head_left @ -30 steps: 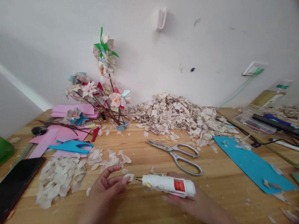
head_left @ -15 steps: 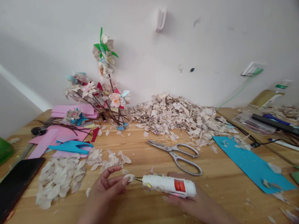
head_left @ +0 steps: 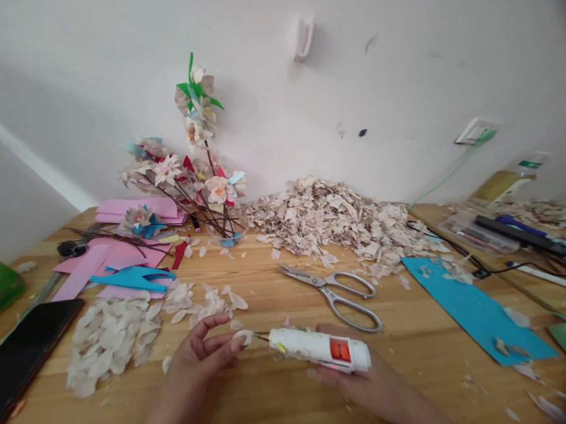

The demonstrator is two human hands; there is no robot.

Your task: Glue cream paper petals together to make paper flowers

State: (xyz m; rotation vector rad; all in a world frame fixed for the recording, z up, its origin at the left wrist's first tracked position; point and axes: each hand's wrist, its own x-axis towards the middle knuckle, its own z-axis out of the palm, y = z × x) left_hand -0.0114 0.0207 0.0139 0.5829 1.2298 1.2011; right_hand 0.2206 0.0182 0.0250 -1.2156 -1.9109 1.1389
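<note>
The left hand (head_left: pixel 196 362) is pinching a pale petal (head_left: pixel 243 336) beside the nozzle (head_left: pixel 261 336) of the glue gun (head_left: pixel 318 345), which the right hand (head_left: pixel 348 378) is gripping; finished flower stems (head_left: pixel 181 179) are standing far left, with a petal heap (head_left: pixel 331 221) lying unused.

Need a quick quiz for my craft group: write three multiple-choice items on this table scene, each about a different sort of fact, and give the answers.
1. Where do the steel scissors lie?
A. On the pink paper
B. On the bare wooden tabletop
C. On the black phone

2. What colour is the long paper strip at the right?
A. Pink
B. Green
C. Turquoise blue

3. What is the left hand doing?
A. Its fingertips touch a pale petal near a white glue gun
B. It grips the scissors
C. It lies flat on the paper strip

1: B, they rest directly on the wood.
2: C, the strip shows turquoise blue.
3: A, the fingertips meet the petal beside the white glue gun's nozzle.
</note>
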